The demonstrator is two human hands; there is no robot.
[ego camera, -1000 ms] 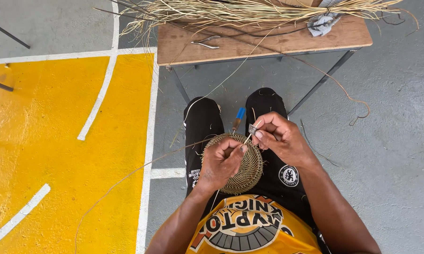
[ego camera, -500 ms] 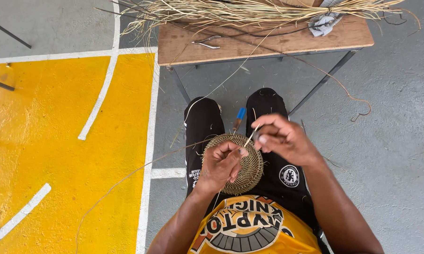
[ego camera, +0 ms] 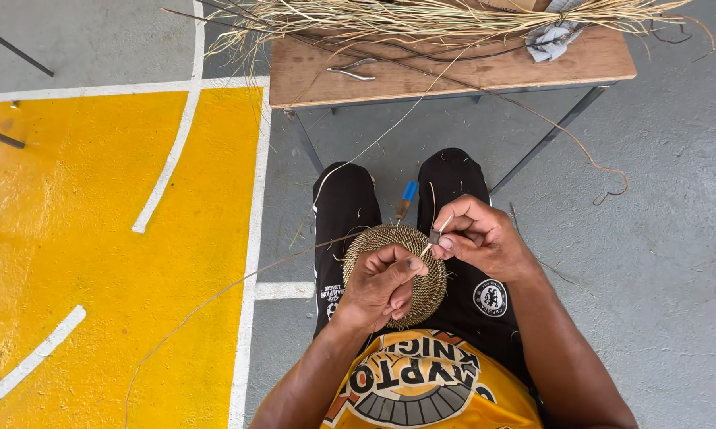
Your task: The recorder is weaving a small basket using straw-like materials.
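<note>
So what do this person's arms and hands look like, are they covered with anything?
Both arms are bare from the shoulder down: no sleeves reach them, and no gloves, watch or rings show on the left hand or the right hand. The top is a sleeveless yellow shirt with a big round printed design, worn over black shorts with a small round badge. Nails look short and plain.

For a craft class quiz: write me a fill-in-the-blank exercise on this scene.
1. The left hand grips a round woven ____ on the lap.
2. The right hand pinches a thin ____ at the disc's edge.
3. Dried grass lies piled on the wooden ____.
4. The floor left of the person is painted ____.

Missing words: disc; strand; table; yellow
</note>
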